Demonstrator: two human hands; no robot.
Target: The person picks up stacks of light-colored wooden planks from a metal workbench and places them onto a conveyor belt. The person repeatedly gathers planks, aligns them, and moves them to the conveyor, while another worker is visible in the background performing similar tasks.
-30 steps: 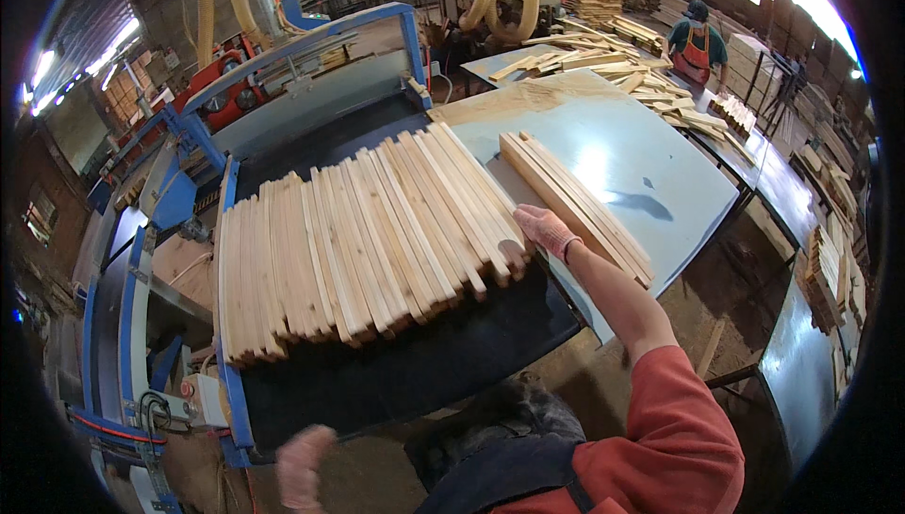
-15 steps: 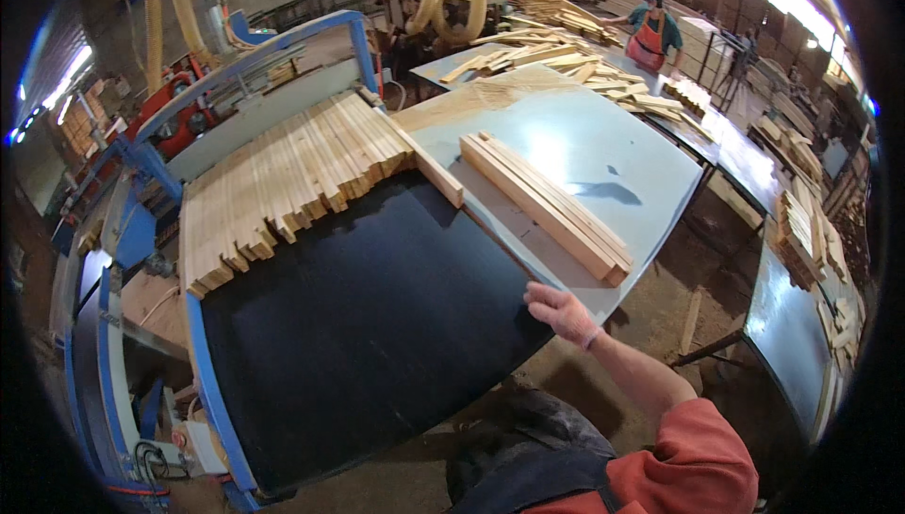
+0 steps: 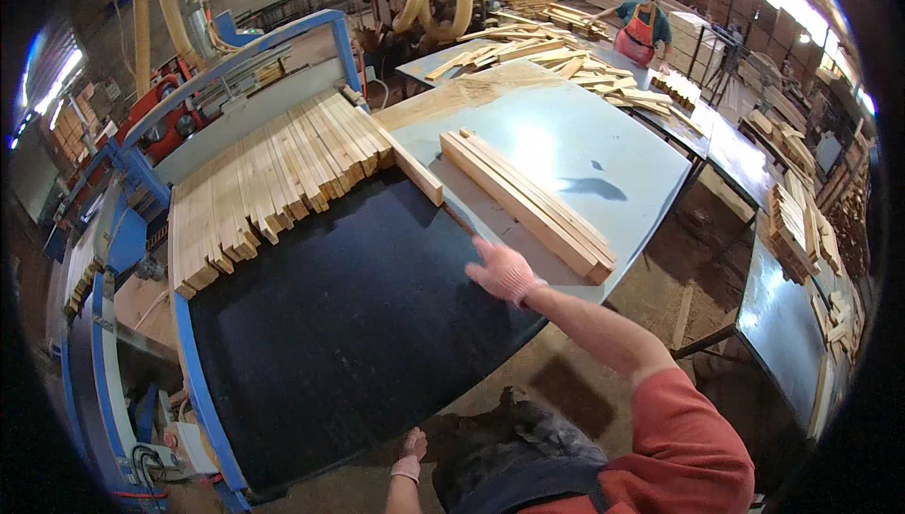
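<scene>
My right hand (image 3: 506, 274), in a pale glove, hovers over the right edge of the black conveyor belt (image 3: 349, 325). Its fingers are apart and hold nothing. At the belt's front edge, low in view, is my left hand (image 3: 412, 446), also gloved at the wrist; it is small and its finger pose is unclear. A row of wooden strips (image 3: 273, 174) lies side by side across the belt's far part, their near ends uneven. One strip (image 3: 415, 170) stands out along the row's right side. Several strips (image 3: 528, 203) lie together on the grey metal table (image 3: 613, 156).
A blue machine frame (image 3: 240, 57) spans the belt's far end, with a blue rail (image 3: 207, 401) along its left. Loose wood (image 3: 556, 57) is heaped on a far table. A person in an orange apron (image 3: 641, 28) stands beyond. Another metal table (image 3: 778, 325) is at right.
My right hand has moved left from the belt's front right corner, its fingers now spread. My left hand has come into view at the front edge. The whole view has shifted slightly.
</scene>
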